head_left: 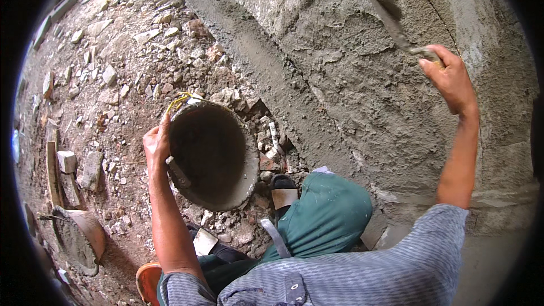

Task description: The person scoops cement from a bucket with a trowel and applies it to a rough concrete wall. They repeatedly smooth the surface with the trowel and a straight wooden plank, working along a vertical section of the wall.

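My left hand (157, 144) grips the left rim of a dark bucket (250, 164) crusted with grey mortar. The bucket tilts, its mouth facing me, and its inside lies in deep shadow. A yellow cord (180, 100) is tied at the rim just above my fingers. Raised at the upper right, my right hand (451, 82) is closed around the handle of a trowel (399, 35). Wet grey mortar clings to the trowel's long blade, which points up and left. Behind it is a wall (362, 73) coated with rough, fresh mortar.
A grey mortar ledge (238, 31) runs diagonally along the wall's foot. Broken stones and rubble (122, 73) cover the ground on the left. A second, mortar-crusted bucket (85, 232) lies at the lower left, near a wooden plank (54, 173). My bent knee (334, 209) is close to the ledge.
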`<state>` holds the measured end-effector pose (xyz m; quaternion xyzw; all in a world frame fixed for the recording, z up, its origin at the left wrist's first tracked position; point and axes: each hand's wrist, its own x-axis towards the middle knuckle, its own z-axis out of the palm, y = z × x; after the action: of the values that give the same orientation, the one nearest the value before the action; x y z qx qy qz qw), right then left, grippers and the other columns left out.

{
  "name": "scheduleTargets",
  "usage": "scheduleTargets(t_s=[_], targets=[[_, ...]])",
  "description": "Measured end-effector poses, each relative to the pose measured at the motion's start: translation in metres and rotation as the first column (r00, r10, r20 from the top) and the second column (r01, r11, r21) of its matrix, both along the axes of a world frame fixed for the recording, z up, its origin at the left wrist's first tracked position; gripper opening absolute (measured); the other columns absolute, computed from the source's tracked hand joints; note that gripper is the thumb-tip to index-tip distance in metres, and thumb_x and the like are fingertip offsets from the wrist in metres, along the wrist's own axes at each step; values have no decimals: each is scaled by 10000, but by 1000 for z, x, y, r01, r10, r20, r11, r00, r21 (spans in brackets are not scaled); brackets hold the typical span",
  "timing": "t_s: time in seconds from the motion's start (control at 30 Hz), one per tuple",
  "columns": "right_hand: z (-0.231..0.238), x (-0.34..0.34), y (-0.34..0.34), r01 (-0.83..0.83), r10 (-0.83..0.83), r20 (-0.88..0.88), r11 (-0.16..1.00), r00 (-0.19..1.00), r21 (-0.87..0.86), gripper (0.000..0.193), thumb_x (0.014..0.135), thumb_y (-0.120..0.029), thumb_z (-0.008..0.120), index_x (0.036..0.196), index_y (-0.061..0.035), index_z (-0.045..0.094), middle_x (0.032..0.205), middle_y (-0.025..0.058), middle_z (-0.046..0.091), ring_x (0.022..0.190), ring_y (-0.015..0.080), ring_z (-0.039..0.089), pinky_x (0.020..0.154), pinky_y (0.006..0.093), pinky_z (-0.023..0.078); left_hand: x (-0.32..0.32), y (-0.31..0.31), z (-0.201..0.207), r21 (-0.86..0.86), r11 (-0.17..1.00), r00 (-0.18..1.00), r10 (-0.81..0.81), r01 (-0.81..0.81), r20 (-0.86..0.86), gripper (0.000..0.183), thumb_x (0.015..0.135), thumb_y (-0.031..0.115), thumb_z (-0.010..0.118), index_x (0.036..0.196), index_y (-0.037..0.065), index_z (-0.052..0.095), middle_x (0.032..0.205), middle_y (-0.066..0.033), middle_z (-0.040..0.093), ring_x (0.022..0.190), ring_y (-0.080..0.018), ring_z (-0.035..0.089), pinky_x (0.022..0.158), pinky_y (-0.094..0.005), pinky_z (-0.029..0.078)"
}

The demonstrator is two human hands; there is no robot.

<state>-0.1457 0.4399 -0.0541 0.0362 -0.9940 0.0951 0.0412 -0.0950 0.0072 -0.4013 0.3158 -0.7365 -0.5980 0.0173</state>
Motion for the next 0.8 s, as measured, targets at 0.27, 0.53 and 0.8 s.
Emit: scheduleTargets(t_s=[0.27, 0.53, 0.8], targets=[[-169, -64, 34, 245, 188, 498, 693, 846, -678, 214, 808, -165, 580, 953, -8, 572, 602, 25, 523, 441, 74, 475, 382, 209, 406, -8, 19, 3, 55, 998, 1000, -2, 3, -5, 499, 800, 486, 592, 563, 50, 551, 515, 66, 415, 480, -38, 357, 431, -218, 276], [-116, 8, 52, 167, 37, 311, 781, 950, -602, 250, 833, -200, 532, 986, -6, 495, 661, 32, 523, 514, 90, 498, 499, 231, 443, -2, 5, 5, -90, 995, 999, -30, 33, 44, 535, 787, 515, 562, 521, 54, 498, 499, 30, 414, 469, -83, 355, 433, -283, 285], [-252, 48, -132, -302, 429, 758, 900, 492, -313, 384, 769, -378, 510, 846, -2, 532, 803, 173, 600, 759, 328, 594, 715, 404, 460, 5, -4, 6, -54, 997, 998, -51, 53, 38, 549, 754, 556, 585, 596, 30, 581, 526, 33, 458, 519, -76, 412, 480, -268, 337]])
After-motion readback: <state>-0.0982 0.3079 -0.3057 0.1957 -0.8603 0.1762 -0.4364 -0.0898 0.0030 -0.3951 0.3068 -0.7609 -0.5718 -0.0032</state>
